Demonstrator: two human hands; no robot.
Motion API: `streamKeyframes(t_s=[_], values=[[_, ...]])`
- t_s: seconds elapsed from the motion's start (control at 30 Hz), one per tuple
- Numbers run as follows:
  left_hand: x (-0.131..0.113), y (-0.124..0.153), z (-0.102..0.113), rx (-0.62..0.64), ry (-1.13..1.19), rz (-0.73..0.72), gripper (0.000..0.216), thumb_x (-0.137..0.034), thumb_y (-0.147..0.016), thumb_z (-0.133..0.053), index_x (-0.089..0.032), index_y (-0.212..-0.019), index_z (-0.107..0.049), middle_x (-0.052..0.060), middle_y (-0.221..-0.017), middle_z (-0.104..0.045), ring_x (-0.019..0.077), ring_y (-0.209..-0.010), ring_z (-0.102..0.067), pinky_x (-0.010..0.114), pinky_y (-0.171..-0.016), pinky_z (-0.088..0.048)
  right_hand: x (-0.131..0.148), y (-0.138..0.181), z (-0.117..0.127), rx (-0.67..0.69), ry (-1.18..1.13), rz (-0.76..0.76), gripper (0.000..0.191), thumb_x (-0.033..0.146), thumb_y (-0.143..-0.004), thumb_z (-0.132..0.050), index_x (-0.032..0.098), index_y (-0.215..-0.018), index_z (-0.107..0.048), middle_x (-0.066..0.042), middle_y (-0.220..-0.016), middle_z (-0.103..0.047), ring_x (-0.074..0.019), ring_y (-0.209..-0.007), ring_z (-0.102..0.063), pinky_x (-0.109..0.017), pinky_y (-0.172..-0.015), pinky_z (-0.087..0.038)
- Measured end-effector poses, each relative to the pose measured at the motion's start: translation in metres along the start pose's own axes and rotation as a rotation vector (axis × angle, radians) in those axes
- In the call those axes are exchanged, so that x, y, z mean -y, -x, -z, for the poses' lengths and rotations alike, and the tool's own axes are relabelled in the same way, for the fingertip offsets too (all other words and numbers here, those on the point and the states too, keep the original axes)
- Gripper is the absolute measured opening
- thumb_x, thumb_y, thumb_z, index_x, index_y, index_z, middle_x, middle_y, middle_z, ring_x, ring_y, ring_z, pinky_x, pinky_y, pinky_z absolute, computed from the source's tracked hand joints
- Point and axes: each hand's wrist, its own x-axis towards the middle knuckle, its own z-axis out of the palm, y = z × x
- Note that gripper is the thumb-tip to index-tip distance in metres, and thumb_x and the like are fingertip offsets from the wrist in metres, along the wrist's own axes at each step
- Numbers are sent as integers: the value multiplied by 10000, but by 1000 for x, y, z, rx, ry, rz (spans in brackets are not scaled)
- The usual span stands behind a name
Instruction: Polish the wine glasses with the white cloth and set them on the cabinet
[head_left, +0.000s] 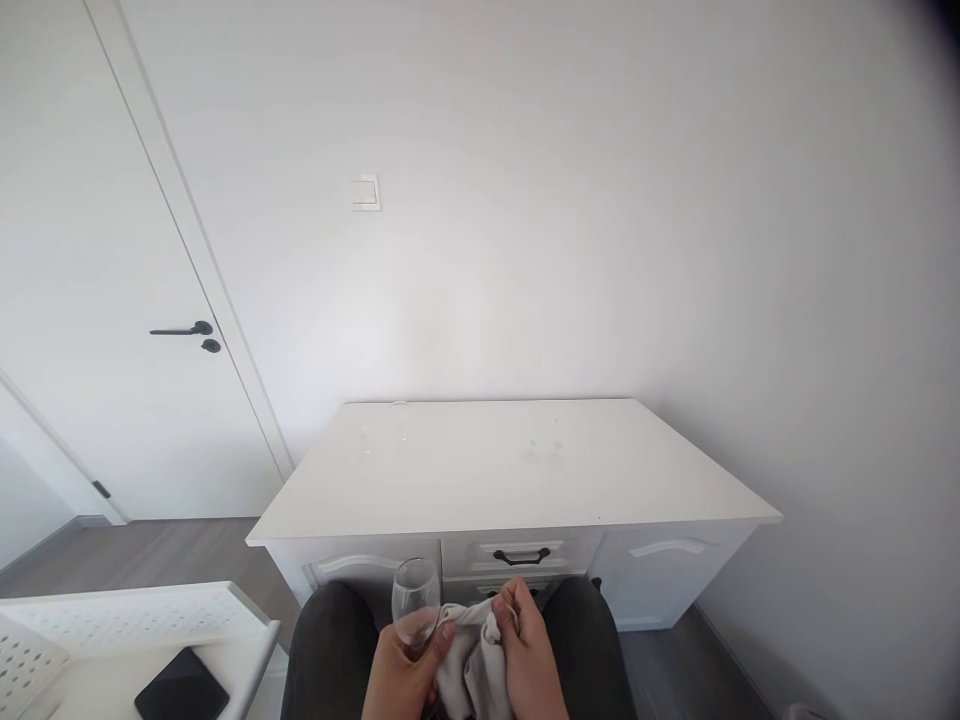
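Observation:
Upright in my left hand (405, 665) is a clear stemmed glass (415, 590), its bowl showing above my fingers and its stem and foot hidden. My left thumb also presses against a light grey cloth (474, 665). Pinched between the fingers of my right hand (523, 640) is the upper edge of that cloth, which hangs in folds between both hands. Both hands are closed, low in the view, over my lap between my dark-clothed knees (330, 640).
A white cabinet (465, 480) with a dark drawer handle (521, 556) stands right before my knees against the wall. Faint clear outlines and smudges show on its top. At lower left, a white perforated-sided cart (247, 690) carries a black flat object (182, 687). A door (135, 250) is at left.

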Motion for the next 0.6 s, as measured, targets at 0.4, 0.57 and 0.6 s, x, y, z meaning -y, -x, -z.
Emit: streamKeyframes(t_s=[0.4, 0.57, 0.6], values=[[-8, -7, 19, 36, -112, -47, 575, -689, -865, -688, -135, -752, -795, 58, -659, -723, 206, -639, -615, 252, -580, -461, -15, 10, 10, 533, -212, -164, 450, 491, -741, -906, 211, -967, -635, 37, -800, -599, -152, -722, -506, -246, -669, -358], [-16, -18, 28, 44, -169, -55, 582, -718, -863, -662, -152, -766, -758, 67, -718, -725, 240, -717, -643, 285, -644, -490, -32, 10, 11, 395, -272, -295, 447, 518, -671, -931, 147, -851, -757, -11, -769, -680, -217, -781, -635, -282, -732, -447], [-16, -19, 29, 34, -188, -55, 591, -738, -847, -666, -156, -775, -742, 53, -706, -703, 228, -696, -628, 282, -632, -482, -35, 8, 13, 310, -339, -367, 466, 530, -650, -933, 152, -869, -771, -33, -796, -720, -252, -819, -675, -305, -754, -483]])
